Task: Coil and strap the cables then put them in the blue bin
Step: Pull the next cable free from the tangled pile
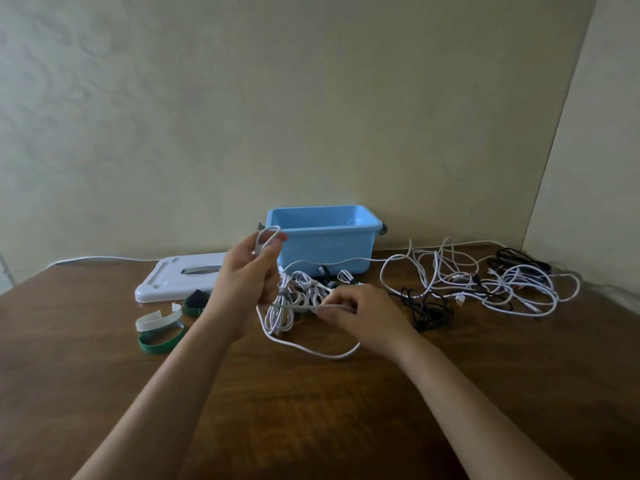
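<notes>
Left hand (247,271): raised above the table (311,410), my fingers curled round a small white coil (268,237); I hold it up so the loops stay stacked and do not spring open.
Right hand (360,315): low over the table, pinching the cable (304,351) that runs to the coil; I judge it feeds slack for the next loop.
Slack: trails in a curve on the table below my hands.
Strapped coils (311,292): a few white bundles lie between my hands and the bin, not yet put in.
Bin (325,240): blue, open, at the back by the wall; what I see of the inside shows nothing, but the floor is hidden.
Loose cables (485,278): white and black, tangled to the right, so much work is left.
Straps (159,332): green and white, near my left arm, within reach.
Lid (180,277): white, flat beside the bin.
</notes>
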